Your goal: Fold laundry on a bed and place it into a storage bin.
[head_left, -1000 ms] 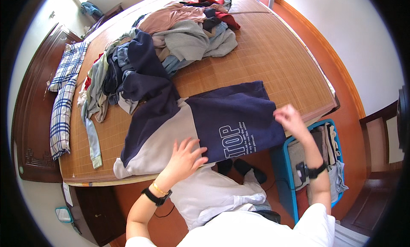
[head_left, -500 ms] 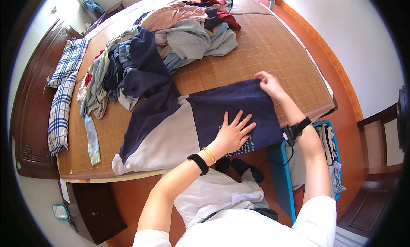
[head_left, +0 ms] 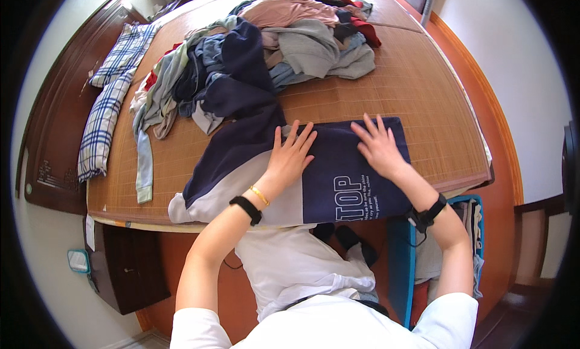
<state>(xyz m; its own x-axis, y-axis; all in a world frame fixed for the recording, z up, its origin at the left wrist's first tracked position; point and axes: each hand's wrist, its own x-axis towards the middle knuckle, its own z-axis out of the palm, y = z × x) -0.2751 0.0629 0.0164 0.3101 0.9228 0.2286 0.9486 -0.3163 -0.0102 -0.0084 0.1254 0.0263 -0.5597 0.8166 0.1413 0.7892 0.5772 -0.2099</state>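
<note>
A navy and light grey sweatshirt (head_left: 338, 162) with white print lies partly folded along the near edge of the bed. One navy sleeve (head_left: 244, 101) stretches away from it toward the heap. My left hand (head_left: 291, 153) rests on the garment where the grey panel meets the navy one, fingers spread. Flat on the navy part near its far right corner lies my right hand (head_left: 382, 147), its fingers also apart. Neither hand grips the cloth.
A heap of mixed clothes (head_left: 302, 44) covers the far middle of the mat-covered bed (head_left: 423, 77). Checked pillows (head_left: 106, 128) lie along the left side by the dark headboard (head_left: 60, 107). A blue bin (head_left: 400, 270) holding clothes stands on the floor at the right.
My left hand has moved up and left across the sweatshirt, uncovering its print. My right hand has let go of the far corner and now lies flat on the cloth.
</note>
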